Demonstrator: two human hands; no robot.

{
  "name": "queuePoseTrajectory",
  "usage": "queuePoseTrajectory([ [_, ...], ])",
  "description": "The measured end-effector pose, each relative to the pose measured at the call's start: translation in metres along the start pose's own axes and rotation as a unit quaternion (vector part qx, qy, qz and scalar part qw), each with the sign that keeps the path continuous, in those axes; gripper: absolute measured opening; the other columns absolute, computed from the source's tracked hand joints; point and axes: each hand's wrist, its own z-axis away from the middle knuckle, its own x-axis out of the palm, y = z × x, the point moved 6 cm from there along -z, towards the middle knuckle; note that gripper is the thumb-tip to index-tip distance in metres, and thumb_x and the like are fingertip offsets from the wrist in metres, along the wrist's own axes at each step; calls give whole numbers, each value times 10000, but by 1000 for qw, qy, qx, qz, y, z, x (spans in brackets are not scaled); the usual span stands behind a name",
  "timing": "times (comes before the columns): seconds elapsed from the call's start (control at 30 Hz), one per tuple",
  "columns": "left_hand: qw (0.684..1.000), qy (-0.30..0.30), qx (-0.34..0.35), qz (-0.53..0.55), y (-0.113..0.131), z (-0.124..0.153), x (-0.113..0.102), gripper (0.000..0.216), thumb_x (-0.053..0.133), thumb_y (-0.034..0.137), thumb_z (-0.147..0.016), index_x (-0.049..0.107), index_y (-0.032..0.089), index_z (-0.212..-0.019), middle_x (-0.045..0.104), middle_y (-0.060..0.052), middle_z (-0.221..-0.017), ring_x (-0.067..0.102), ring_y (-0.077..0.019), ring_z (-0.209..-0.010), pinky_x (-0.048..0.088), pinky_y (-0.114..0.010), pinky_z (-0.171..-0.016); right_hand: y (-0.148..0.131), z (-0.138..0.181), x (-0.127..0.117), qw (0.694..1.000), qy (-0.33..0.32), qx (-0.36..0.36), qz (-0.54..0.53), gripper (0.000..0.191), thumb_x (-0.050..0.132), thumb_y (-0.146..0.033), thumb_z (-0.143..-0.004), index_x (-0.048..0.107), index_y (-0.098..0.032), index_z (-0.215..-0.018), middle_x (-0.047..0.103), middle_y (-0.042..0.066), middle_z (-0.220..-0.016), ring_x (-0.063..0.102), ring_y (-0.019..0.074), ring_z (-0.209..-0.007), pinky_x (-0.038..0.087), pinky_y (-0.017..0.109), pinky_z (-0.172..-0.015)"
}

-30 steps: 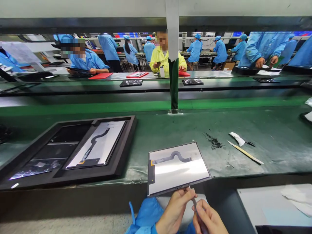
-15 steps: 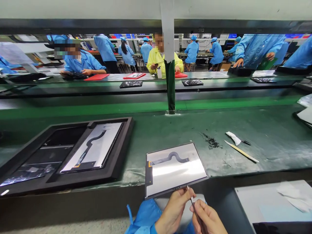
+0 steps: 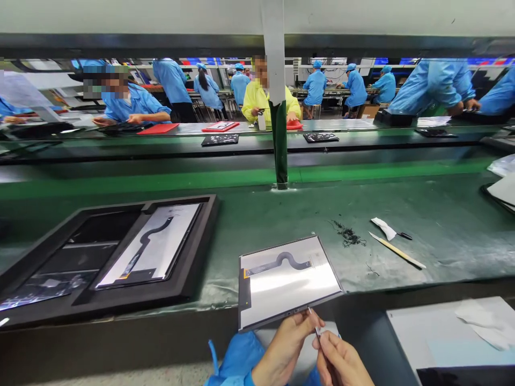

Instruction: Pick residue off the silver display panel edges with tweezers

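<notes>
A tablet display panel [image 3: 289,300], silvery with a dark edge and a curved black flex cable [image 3: 287,260], rests tilted, its near edge jutting past the bench front. At that edge my left hand [image 3: 287,343] is closed, thumb against fingers; what it pinches is hidden. My right hand [image 3: 341,356], just to the right, grips a slim dark tool [image 3: 317,333] that looks like tweezers. The tool runs up along my left thumb, and a thin bright tip shows by the panel's edge.
A black foam tray [image 3: 193,273] at left holds a second display panel [image 3: 161,252]. Black scraps [image 3: 348,235], a yellowish pointed stick [image 3: 398,251] and a paper-wrapped tool [image 3: 384,228] lie at right. A green-wrapped post [image 3: 280,145] stands behind; co-workers sit beyond. A white board [image 3: 426,327] is lower right.
Both hands stay at the panel's near edge, with the right hand shifted only slightly. The view moves a little. Across the bench, a co-worker at right has leaned over and moved their hands rightward.
</notes>
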Motion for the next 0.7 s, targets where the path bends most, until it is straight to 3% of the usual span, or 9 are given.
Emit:
queuePoseTrajectory([
  [0.13,1000,-8,-4,5,1,4,-2,583,894,576,-579,746,95,-874,679,-83,-772,566,-167,-686,405,-318,-774,4,-1,3,1000,-6,7,-20,603,696,-761,-693,587,-170,-748,458,-87,-384,310,44,-331,255,176,-395],
  [0.33,1000,29,6,8,1,-1,0,499,934,534,-518,717,116,-683,655,-67,-760,570,-190,-802,396,-295,-830,0,-1,2,1000,-1,-9,9,587,725,-740,-682,515,-193,-725,537,-64,-407,326,30,-322,198,165,-390],
  [0.53,1000,-8,-9,5,6,5,3,578,905,572,-557,757,104,-862,687,-85,-769,594,-189,-733,418,-330,-811,-3,2,9,999,-6,13,-30,618,726,-765,-649,560,-176,-735,460,-89,-381,288,34,-321,223,173,-380],
  [0.7,1000,21,-11,5,1,1,-1,492,934,527,-524,729,123,-716,683,-72,-769,594,-195,-805,409,-306,-841,-2,4,6,999,24,7,-31,599,701,-755,-693,563,-177,-767,531,-54,-428,369,51,-349,239,164,-392],
])
